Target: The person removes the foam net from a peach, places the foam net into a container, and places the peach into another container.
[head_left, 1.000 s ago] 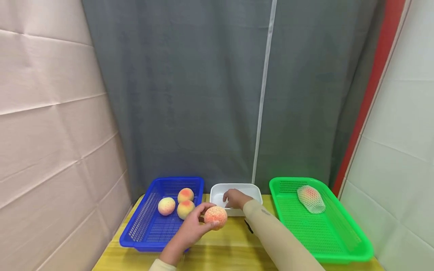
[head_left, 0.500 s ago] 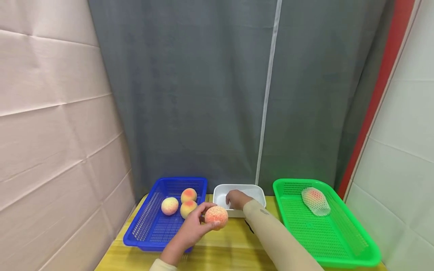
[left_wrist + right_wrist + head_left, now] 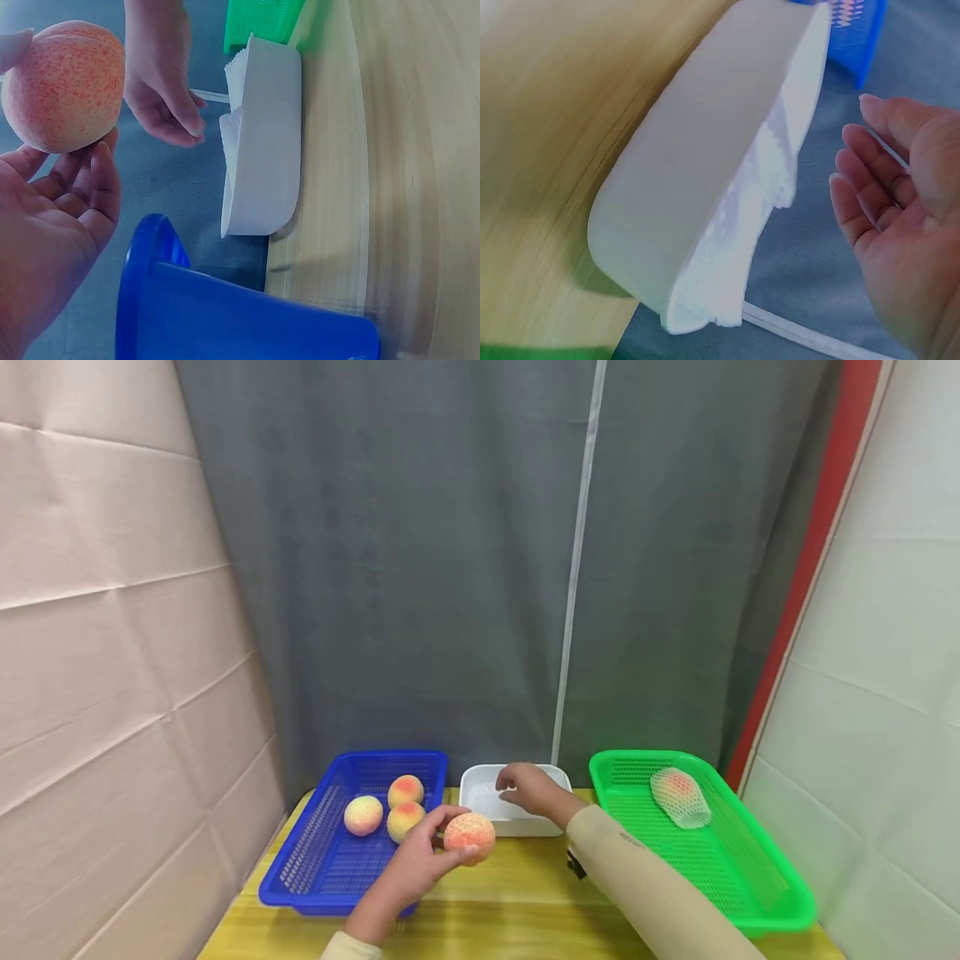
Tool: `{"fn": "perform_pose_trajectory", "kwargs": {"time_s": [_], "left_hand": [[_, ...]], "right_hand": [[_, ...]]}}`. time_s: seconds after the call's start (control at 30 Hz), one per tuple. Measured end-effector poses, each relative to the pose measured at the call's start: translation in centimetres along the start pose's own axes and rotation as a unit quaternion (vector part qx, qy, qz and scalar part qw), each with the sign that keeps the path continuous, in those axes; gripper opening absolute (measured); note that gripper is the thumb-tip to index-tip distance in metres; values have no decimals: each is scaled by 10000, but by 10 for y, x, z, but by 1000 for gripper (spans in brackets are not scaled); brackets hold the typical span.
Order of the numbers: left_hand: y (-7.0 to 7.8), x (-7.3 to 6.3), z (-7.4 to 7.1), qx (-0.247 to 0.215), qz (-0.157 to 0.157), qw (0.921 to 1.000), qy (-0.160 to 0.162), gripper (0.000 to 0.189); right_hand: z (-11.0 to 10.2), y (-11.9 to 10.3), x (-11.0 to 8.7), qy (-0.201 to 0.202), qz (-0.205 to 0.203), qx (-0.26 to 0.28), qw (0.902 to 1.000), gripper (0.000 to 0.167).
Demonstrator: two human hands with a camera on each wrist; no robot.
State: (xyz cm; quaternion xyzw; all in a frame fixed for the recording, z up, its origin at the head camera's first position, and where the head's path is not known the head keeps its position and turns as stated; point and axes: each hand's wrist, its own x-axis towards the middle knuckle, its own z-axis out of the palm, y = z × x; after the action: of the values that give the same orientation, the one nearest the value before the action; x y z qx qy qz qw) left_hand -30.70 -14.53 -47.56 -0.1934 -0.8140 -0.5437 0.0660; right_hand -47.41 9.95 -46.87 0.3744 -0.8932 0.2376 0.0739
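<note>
My left hand [image 3: 416, 862] grips a speckled red-and-cream peach [image 3: 469, 838] between thumb and fingers, in front of the white box [image 3: 525, 828]. The left wrist view shows that peach [image 3: 66, 86] close up. My right hand [image 3: 534, 791] is over the white box, its fingers loosely bent; nothing shows between thumb and fingers [image 3: 855, 210] in the right wrist view. White netted material [image 3: 731, 251] sticks up above the box's rim. Several peaches, one pale [image 3: 363, 816] and others yellow-red [image 3: 406, 823], lie in the blue basket [image 3: 279, 870], left of my left hand.
At the right stands a green basket [image 3: 697, 881], holding one peach in a white foam net [image 3: 680, 797]. All containers stand on a yellow wooden table [image 3: 487, 914]. A grey curtain [image 3: 412, 568] hangs behind, with pale panels at both sides. Something small and black [image 3: 575, 865] shows beside my right sleeve.
My right hand has risen from inside the white box to above it, with its fingers more visible. My left hand keeps the peach in nearly the same place. The head view has shifted slightly.
</note>
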Motion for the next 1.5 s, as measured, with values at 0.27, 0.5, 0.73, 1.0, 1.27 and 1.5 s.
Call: {"fn": "perform_pose_trajectory", "kwargs": {"time_s": [0.27,0.5,0.73,1.0,1.27,1.5], "left_hand": [[5,1,1,-2,31,10000,-63,53],[8,0,6,-144,-30,9996,-242,53],[8,1,11,-173,64,9988,-454,50],[6,1,13,-72,219,9977,-637,46],[8,0,-3,101,126,9968,-781,49],[8,-4,-37,335,121,9937,-1064,46]], "right_hand": [[-19,-14,-45,467,-261,407,9977,8],[-23,-26,-99,812,-69,1182,9896,9],[-18,-34,-142,793,-15,1574,9843,23],[-8,-36,-161,901,-197,1623,9824,28],[-2,-35,-162,725,-44,1628,9840,27],[0,-35,-165,615,-131,1582,9854,25]]}}
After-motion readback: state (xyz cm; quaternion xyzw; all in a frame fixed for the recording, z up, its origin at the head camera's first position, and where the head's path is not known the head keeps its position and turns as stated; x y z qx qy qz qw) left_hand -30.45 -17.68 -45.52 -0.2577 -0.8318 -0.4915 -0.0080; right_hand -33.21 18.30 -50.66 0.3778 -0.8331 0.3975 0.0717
